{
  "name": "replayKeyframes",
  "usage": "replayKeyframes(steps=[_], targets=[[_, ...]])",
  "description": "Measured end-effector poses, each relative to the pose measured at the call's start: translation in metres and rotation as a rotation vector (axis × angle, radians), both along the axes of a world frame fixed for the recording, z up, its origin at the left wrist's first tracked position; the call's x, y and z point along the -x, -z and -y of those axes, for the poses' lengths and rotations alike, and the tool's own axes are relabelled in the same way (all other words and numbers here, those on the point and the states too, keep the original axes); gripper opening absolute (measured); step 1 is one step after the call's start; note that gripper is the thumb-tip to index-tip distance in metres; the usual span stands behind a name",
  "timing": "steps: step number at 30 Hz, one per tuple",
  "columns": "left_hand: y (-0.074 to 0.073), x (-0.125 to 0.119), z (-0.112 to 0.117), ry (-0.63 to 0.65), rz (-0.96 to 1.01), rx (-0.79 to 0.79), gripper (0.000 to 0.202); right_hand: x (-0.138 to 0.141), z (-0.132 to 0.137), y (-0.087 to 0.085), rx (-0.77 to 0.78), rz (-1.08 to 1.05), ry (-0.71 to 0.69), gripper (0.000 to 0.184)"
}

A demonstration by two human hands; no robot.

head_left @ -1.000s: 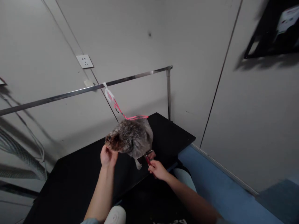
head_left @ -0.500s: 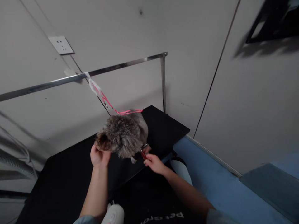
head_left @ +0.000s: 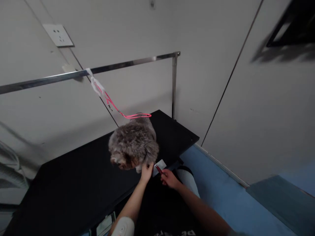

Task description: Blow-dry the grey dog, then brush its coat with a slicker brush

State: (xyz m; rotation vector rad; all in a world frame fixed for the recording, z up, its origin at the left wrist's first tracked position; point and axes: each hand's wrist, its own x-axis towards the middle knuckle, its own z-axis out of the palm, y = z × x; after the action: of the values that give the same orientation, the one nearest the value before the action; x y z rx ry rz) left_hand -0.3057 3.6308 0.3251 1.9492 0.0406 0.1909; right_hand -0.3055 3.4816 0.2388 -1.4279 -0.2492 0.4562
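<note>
A curly grey-brown dog sits on the black grooming table, its head lowered toward the left. My left hand is at the tip of the dog's near ear, fingers closed on the ear's hair. Just right of it, my right hand grips the dark red handle of a slicker brush. The brush's pale flat head is beside the ear and my left fingertips; whether it touches the hair, I cannot tell.
A metal rail spans above the table on an upright post. From it hangs a pink grooming loop, close over the dog's back. Behind is a wall with a socket; a ribbed hose runs at left.
My left hand has moved right, from under the dog's muzzle to its ear. The dog's head has turned and dropped. My right hand has shifted slightly right and down with the brush.
</note>
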Motion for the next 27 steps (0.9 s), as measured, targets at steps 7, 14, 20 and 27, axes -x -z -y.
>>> replayKeyframes(steps=[7,14,20,27], targets=[[0.024,-0.003,0.017,-0.083,-0.058,0.042,0.040,0.049,0.047,-0.008,-0.267,-0.187,0.092,0.034],[0.003,0.104,-0.022,-0.019,-0.169,0.216,0.042,0.054,0.038,-0.075,-0.105,0.353,0.127,0.019],[-0.020,0.141,-0.053,0.047,-0.195,0.153,0.045,0.017,-0.011,-0.125,-0.407,0.326,-0.079,0.025],[0.002,0.162,-0.066,0.073,-0.242,0.369,0.037,-0.002,-0.033,-0.127,-0.462,0.252,-0.237,0.040]])
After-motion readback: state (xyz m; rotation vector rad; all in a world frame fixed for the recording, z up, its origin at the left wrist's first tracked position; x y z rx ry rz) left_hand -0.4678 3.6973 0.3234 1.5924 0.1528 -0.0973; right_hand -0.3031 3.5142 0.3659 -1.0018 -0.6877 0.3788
